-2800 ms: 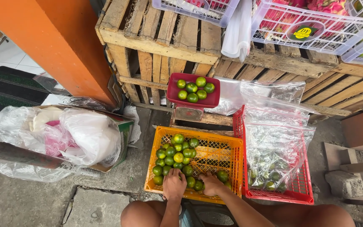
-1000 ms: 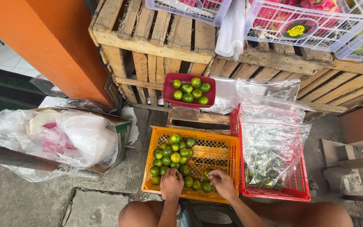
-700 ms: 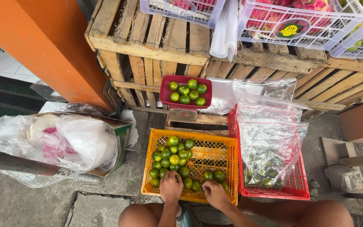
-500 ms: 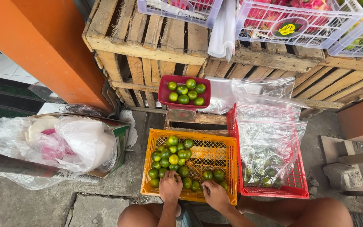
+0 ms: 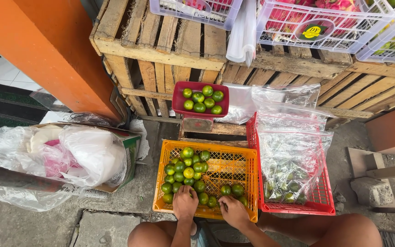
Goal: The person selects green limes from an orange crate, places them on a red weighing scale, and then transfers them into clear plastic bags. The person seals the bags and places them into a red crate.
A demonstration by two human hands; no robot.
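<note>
Down low, both hands [image 5: 209,208] rest on limes [image 5: 186,171] inside the orange crate [image 5: 234,161].

Weathered wooden crates [image 5: 170,50] stood on a cracked concrete floor [image 5: 46,224] beside an orange pillar [image 5: 56,50] in daylight.

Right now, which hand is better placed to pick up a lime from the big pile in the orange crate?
Probably the left hand: it rests on the heaped limes in the orange crate. The right hand sits by a few scattered ones.
</note>
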